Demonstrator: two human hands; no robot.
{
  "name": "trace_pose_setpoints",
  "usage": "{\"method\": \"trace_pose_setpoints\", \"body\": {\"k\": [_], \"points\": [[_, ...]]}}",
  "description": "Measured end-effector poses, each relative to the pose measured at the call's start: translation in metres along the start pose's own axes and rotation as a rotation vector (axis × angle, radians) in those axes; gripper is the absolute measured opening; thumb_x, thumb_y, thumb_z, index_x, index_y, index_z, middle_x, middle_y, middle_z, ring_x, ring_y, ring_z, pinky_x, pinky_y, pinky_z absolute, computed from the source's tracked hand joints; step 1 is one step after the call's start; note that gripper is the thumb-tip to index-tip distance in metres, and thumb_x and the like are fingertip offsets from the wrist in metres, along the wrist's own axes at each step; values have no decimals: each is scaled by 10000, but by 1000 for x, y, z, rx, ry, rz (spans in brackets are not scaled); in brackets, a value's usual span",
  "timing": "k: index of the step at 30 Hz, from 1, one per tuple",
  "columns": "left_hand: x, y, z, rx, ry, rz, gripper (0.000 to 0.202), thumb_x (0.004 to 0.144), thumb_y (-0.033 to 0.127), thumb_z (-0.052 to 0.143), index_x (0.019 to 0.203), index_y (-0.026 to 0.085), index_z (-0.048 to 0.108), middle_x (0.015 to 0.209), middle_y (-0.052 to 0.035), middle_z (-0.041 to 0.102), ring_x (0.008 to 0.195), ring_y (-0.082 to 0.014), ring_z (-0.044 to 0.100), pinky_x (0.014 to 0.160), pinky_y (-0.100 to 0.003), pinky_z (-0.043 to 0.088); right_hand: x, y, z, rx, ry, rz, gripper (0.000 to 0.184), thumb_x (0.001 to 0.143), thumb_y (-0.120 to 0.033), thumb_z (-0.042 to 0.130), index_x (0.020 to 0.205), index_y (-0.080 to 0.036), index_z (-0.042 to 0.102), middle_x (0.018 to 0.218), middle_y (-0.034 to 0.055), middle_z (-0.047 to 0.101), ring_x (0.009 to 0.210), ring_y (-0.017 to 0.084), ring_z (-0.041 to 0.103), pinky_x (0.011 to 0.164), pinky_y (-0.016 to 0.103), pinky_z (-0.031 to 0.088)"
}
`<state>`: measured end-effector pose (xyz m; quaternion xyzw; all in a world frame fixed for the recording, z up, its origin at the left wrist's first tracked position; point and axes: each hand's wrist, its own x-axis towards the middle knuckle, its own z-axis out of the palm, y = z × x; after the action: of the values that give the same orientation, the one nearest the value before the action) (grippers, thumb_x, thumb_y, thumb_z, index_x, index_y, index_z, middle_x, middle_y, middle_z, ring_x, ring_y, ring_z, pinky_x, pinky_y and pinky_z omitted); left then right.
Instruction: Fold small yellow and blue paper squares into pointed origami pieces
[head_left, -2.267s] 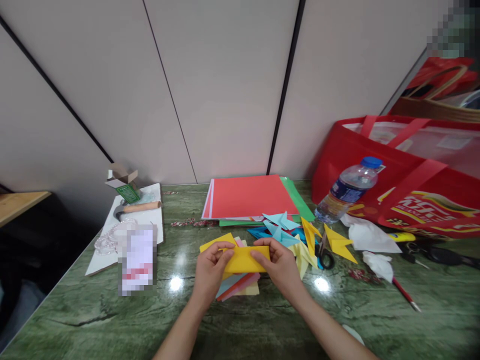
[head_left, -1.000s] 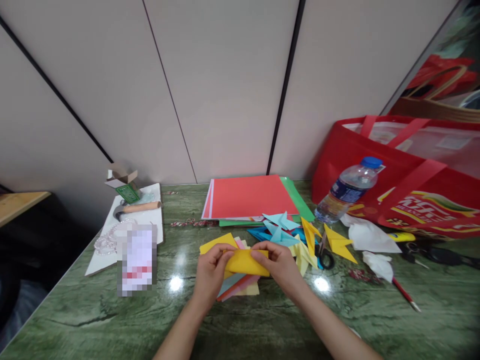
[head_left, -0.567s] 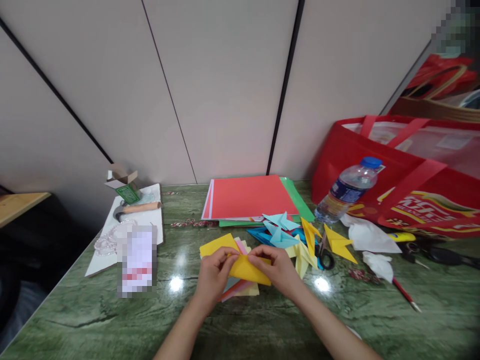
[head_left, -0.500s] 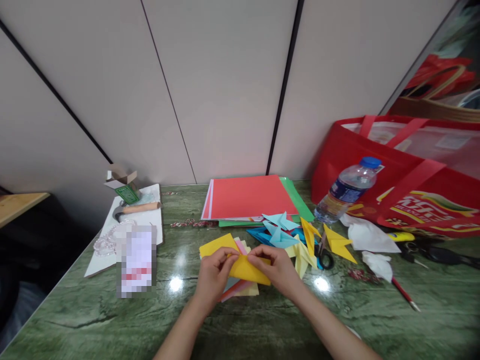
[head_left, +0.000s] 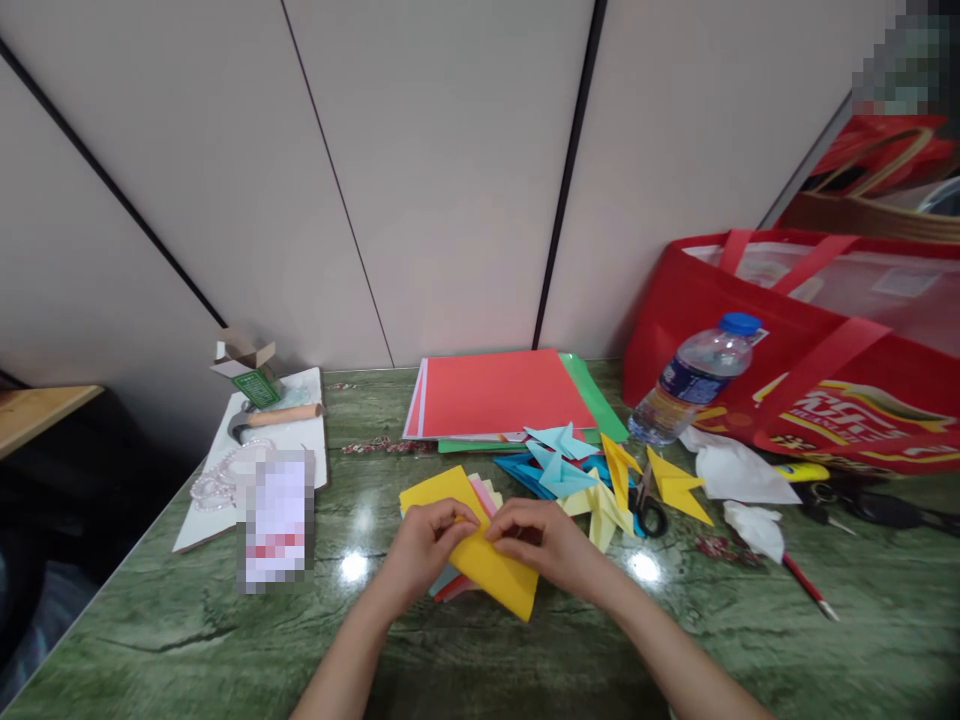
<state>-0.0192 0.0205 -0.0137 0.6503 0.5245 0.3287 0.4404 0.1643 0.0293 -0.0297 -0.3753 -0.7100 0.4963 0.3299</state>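
Note:
A folded piece of yellow paper [head_left: 501, 578] slants down to the right between my hands. My left hand [head_left: 429, 545] pinches its upper left edge between thumb and fingers. Bent over the upper right edge, my right hand [head_left: 546, 538] has its thumb and fingertips closed on the paper. Beneath lies a pile of coloured paper sheets, with another yellow sheet [head_left: 439, 488] and a pink sheet [head_left: 486, 492] showing. To the right are folded paper shapes: light blue ones [head_left: 562, 470], a pale yellow one [head_left: 606, 515] and bright yellow ones [head_left: 675, 485]. Black-handled scissors [head_left: 651, 515] lie among them.
Behind my hands lies a stack of red and green paper [head_left: 502, 395]. A water bottle [head_left: 694, 380] stands before a red bag [head_left: 840, 350]. Crumpled tissue [head_left: 754, 530] and a red brush [head_left: 810, 588] lie right. On the left are a hammer [head_left: 281, 418] and small box [head_left: 255, 380].
The yellow paper has turned, its lower right end now reaching further down and showing more surface. My right hand has shifted slightly left and down along its edge.

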Motion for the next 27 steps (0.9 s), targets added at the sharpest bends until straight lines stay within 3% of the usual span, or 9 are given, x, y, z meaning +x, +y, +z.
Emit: {"method": "trace_pose_setpoints", "body": {"k": [6,10,13,17,21,24,27], "points": [[-2,0,-5,-59,-134,-74,135,713,254,562,665,164,651,560,10,591,498,-107,463,473,-188,319,-4,4,-4,78,-192,-1,208,713,-177,610,885,-239,709,889,34,640,744,163,578,603,234,429],[-1,-4,-1,-114,-126,-100,108,699,252,581,684,157,631,518,29,554,461,-89,443,439,-177,295,-5,6,-3,86,-201,21,253,686,-144,611,897,-238,713,850,26,649,704,158,576,586,228,425],[2,-6,1,-221,10,-104,146,676,253,617,787,159,605,470,57,529,433,-82,449,425,-169,304,-3,6,-2,113,-137,50,274,668,-115,598,888,-229,713,825,23,645,673,153,564,579,231,432],[6,-6,2,-395,190,-198,301,653,335,652,882,153,579,580,20,618,537,-126,572,509,-220,445,0,11,1,148,29,69,254,661,-129,607,879,-211,708,807,23,617,673,145,551,577,234,445],[4,-8,10,-518,73,-324,319,636,386,673,807,131,586,627,-19,653,549,-154,612,551,-278,489,4,18,4,204,208,75,236,671,-185,622,897,-201,691,865,30,602,673,138,562,581,251,472],[2,-7,19,-536,-31,-339,301,571,334,739,729,115,607,634,-29,659,578,-150,609,524,-236,466,5,20,5,222,269,74,234,674,-199,627,901,-204,681,886,32,608,679,138,566,592,264,488],[0,-7,25,-559,-48,-336,309,553,357,747,690,110,622,657,-33,669,567,-142,597,512,-235,467,5,21,6,227,299,70,230,672,-196,631,898,-201,677,914,41,620,687,141,569,608,273,494]]}}
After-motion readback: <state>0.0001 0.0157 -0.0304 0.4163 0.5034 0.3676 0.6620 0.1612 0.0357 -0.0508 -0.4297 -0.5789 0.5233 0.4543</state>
